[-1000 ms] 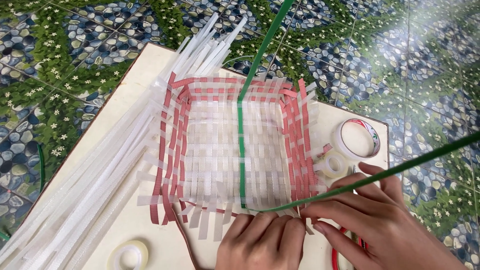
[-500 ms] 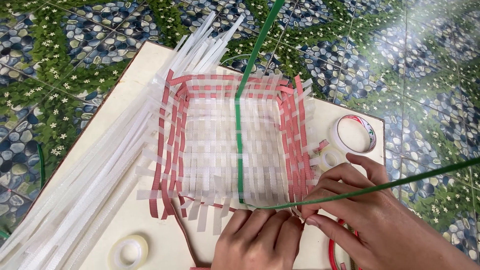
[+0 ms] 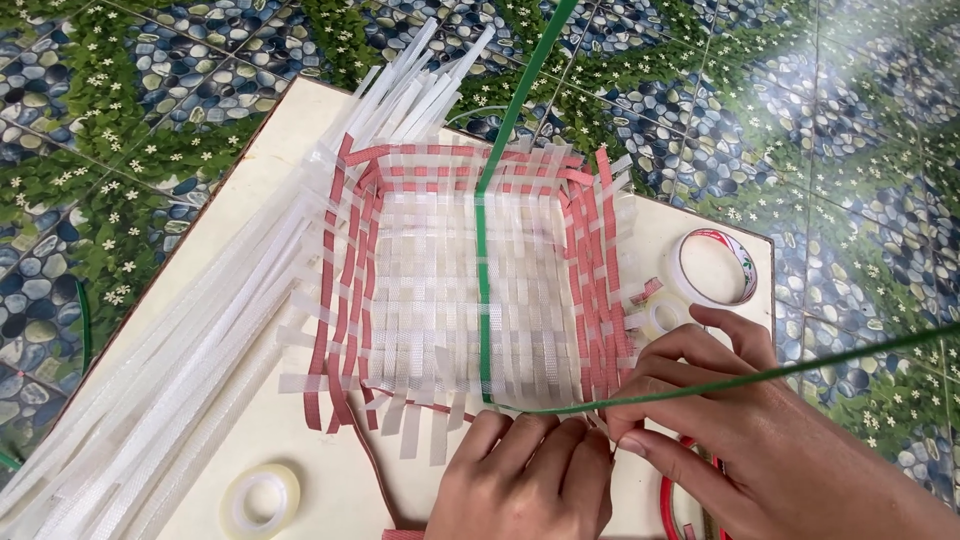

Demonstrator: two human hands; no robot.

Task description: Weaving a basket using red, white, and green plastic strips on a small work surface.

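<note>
While both hands sit at the near edge of the half-woven basket (image 3: 480,300), the left hand (image 3: 525,480) lies palm-down w/ fingers curled, fingertips pressing the near rim where the green strip (image 3: 483,290) bends; its grip isn't closed round anything, just pushing down. Right hand (image 3: 745,440) pinches the same green strip between thumb and forefinger, near the basket's near-right corner, so that grip is clenched on the strip.

Count: 1 basket, square, open-topped, sitting approx. mid-bench on the cream bench (image 3: 300,440). Walls are woven of red and clear-white bands; base is white only. Loose ends of both colours stick out along the near and left sides. 1 green strip in the work: it comes down from the top edge of view, runs across the basket floor, turns at the near rim, then goes off to the right past the right hand.

Tape rolls: 3 visible. 1 big roll (image 3: 715,265) w/ a red-and-white rim, right of the basket; 1 small clear roll (image 3: 662,318) just beside the basket's right wall, near the right hand's fingers; 1 clear roll (image 3: 260,497) at the near-left of the bench, well apart from both hands.

1 pile of long white strips (image 3: 170,390) fans along the bench's left side, too many to count. A red loop (image 3: 668,500) shows under the right hand, mostly hidden. Bench stands on a pebble-and-flower patterned tile floor (image 3: 840,90).
</note>
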